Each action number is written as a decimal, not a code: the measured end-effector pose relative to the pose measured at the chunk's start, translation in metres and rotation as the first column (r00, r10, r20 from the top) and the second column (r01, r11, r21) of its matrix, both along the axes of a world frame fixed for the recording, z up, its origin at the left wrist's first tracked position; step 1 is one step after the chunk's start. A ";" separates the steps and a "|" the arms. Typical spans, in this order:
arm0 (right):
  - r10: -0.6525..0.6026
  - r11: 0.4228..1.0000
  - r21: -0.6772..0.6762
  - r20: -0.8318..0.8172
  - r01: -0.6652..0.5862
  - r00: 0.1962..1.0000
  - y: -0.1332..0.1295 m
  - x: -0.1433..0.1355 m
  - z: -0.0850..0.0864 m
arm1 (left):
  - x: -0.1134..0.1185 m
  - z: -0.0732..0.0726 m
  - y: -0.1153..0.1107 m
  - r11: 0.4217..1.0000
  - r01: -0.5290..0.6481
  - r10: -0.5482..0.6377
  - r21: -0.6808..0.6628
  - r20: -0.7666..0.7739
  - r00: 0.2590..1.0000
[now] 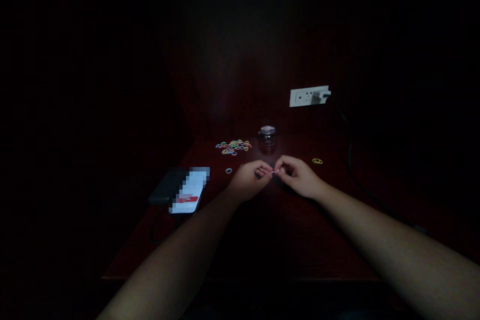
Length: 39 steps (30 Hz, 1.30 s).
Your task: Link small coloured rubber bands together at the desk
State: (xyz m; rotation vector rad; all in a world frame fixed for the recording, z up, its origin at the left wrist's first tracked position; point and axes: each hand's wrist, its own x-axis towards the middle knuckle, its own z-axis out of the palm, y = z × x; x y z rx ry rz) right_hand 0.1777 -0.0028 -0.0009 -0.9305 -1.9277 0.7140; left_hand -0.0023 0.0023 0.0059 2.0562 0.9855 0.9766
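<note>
Between my hands, a small pink band [275, 171] is pinched at both ends above the dark red table [300, 240]. My left hand [250, 179] grips its left end with thumb and fingers. At its right end, the fingertips of my right hand [298, 175] are closed on it. Behind my left hand lies a pile of colourful bands [234, 147], with a single pale blue band [228, 171] nearer to that hand. Yellow bands [317, 161] rest to the right of my right hand. A clear lidded jar [267, 136] stands behind both hands.
A lit phone [191, 192] lies at the left beside a dark box-like object [167, 186], with a cable near them. On the back wall, a white socket panel [308, 96] holds a plug, and its dark cord [350, 152] runs down at the right.
</note>
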 end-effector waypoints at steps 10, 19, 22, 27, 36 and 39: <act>0.004 1.000 -0.004 0.014 -0.004 1.000 0.003 0.002 -0.005 | 0.000 -0.002 0.001 1.000 0.000 0.000 0.022 -0.015 1.000; 0.005 1.000 0.019 0.030 -0.005 1.000 0.001 0.000 -0.002 | -0.001 -0.001 0.001 0.999 0.016 -0.016 0.031 -0.024 1.000; 0.007 1.000 0.003 0.028 -0.007 1.000 0.001 0.000 -0.001 | -0.001 -0.001 0.001 0.999 0.016 -0.015 0.034 -0.027 1.000; -0.005 1.000 -0.002 0.037 0.005 0.999 0.001 0.000 -0.001 | -0.001 -0.001 0.001 0.999 0.014 -0.013 0.029 -0.029 0.999; -0.008 0.995 -0.095 0.027 0.010 1.000 0.000 -0.001 -0.001 | 0.000 0.000 0.001 0.998 -0.026 0.026 0.059 -0.011 1.000; 0.003 0.995 -0.099 0.017 -0.001 1.000 -0.001 -0.002 0.000 | 0.000 -0.001 0.002 0.997 -0.040 0.040 0.068 -0.008 0.999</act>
